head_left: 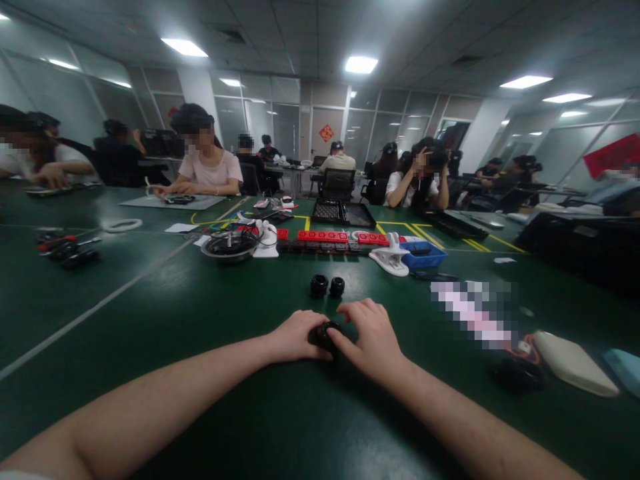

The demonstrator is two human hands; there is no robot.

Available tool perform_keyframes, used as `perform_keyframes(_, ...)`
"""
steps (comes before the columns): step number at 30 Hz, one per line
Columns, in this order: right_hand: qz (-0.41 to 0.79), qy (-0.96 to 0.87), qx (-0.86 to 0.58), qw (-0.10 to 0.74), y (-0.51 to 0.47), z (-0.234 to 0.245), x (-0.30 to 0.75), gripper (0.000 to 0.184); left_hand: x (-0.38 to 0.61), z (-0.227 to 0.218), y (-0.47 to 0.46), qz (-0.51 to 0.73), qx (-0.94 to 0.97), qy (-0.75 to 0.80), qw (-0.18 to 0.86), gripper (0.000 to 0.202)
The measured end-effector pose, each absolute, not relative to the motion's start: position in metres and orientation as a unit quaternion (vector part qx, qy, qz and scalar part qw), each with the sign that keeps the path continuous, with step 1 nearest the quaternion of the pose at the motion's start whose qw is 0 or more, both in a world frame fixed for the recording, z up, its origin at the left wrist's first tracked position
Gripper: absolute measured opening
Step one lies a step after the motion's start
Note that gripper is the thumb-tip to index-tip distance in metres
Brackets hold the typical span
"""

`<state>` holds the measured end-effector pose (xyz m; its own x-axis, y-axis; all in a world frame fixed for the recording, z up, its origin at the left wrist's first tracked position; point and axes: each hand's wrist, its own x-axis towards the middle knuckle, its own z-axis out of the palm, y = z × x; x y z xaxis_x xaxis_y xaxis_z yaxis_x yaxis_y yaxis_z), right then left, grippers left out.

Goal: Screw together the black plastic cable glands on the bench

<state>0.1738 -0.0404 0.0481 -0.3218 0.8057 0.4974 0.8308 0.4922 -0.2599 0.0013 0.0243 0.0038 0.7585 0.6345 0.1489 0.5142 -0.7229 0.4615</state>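
My left hand (pixel 297 335) is closed around a black round fitting (pixel 329 329), fingers wrapped over its left side near the tabletop. At its right side is my right hand (pixel 370 337), the thumb against the fitting and the other fingers curved and held apart from it. Part of the fitting is hidden by my fingers. Just beyond my hands, two similar black fittings, a left one (pixel 319 286) and a right one (pixel 337 287), stand side by side on the green table (pixel 260 300), with round openings showing.
Behind the fittings runs a row of red blocks (pixel 323 237), between white clamps (pixel 393 257). A metal bowl (pixel 230 250) with black parts and a blue bin (pixel 425 255) flank it. Screwdrivers (pixel 65 247) lie left; a cream case (pixel 575 363) lies right. Several people sit at tables beyond.
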Motion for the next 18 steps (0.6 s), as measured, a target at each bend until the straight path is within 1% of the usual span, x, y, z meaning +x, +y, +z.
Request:
perform_keyframes(2,-0.021,-0.806,-0.531,0.262,-0.0381,0.0454,0.1733,0.034,0.0015,0.0037,0.0244,0.15,0.916,0.315,0.198,0.045)
perform_keyframes(4,-0.025,-0.808,-0.54,0.234,-0.0375,0.0422,0.1716,0.039,0.0019,0.0032,0.0248,0.149,0.917,0.316,0.192,0.043)
perform_keyframes(7,-0.03,-0.814,-0.542,0.206,-0.0384,0.0397,0.1684,0.032,0.0023,0.0027,0.0252,0.149,0.918,0.312,0.192,0.043)
perform_keyframes(11,-0.03,-0.822,-0.535,0.194,-0.0398,0.0413,0.1659,0.024,0.0028,0.0035,0.0242,0.147,0.918,0.314,0.195,0.038)
perform_keyframes(14,-0.016,-0.838,-0.512,0.188,-0.041,0.0434,0.1655,0.024,0.0028,0.0036,0.0232,0.145,0.915,0.322,0.193,0.033)
perform_keyframes(18,0.015,-0.854,-0.48,0.199,-0.0439,0.0453,0.1649,0.029,0.0024,0.0037,0.0229,0.156,0.912,0.319,0.205,0.035)
